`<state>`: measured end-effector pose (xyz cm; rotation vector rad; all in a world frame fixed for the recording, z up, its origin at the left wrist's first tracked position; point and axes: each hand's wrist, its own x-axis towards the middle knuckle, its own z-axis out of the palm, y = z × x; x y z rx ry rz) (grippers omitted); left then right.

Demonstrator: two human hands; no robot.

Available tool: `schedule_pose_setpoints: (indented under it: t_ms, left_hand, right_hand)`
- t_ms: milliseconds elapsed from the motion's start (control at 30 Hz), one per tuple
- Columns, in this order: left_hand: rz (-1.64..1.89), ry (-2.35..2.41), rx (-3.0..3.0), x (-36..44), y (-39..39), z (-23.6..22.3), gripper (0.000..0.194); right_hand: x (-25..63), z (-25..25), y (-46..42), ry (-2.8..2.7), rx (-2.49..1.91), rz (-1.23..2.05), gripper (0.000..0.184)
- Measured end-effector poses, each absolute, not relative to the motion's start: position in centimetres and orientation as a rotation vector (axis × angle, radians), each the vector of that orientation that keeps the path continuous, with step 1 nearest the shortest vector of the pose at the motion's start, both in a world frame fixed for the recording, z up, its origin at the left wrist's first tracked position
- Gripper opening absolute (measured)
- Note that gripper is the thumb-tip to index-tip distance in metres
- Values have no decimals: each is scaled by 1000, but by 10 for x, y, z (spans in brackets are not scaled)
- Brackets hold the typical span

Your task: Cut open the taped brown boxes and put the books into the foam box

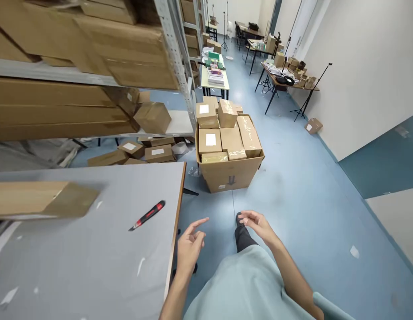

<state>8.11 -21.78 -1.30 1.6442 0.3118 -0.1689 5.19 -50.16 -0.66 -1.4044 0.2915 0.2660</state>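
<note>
My left hand (190, 243) hovers just right of the grey table's edge, index finger stretched forward, the others loosely bent, holding nothing. Over the floor in front of my body is my right hand (258, 226), with its fingers apart and no object in it. A red and black utility knife (148, 215) lies on the grey table (102, 262), left of my left hand, its blade end toward the lower left. Farther ahead, a large open carton (229, 173) stands on the floor, filled with several smaller cardboard boxes (230, 138). Neither hand touches it.
A long cardboard box (36, 199) lies on the table's left. Metal shelving (179, 58) loaded with cartons rises behind, and loose boxes (159, 153) lie beneath it. Tables with books (215, 79) and small boxes (293, 71) stand farther off. A tripod (304, 106) is by the right wall.
</note>
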Motion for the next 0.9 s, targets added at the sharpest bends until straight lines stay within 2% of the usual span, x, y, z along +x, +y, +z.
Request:
schedule_pose_setpoints:
  t_ms: [167,267,400,500,567,767,900]
  left_hand:
    - [-152,305,1653,194,-281,-9,44]
    - [-172,301,1675,253,-311,-2,47]
    - [-181,309,1685,324,-325,-1,54]
    - [-155,319,1649,378,-319,-14,51]
    - [-127,325,1596,417,-312,-27,51]
    - [-64,365,1506,554,-275,-67,65]
    - [-28,464,1509,665,-251,-94,74]
  right_hand:
    - [182,-17,-550,229,-1410,289,70]
    - [259,-15,-574,175,-1423,316,70]
    - [350,-16,-589,149,-1431,323,69]
    - [409,-18,-587,139,-1421,297,69]
    - [445,-19,-582,153,-1413,272,74]
    - [542,-26,-572,359,-1456,171,105]
    - [614,-32,-578,479,-1533,74,116]
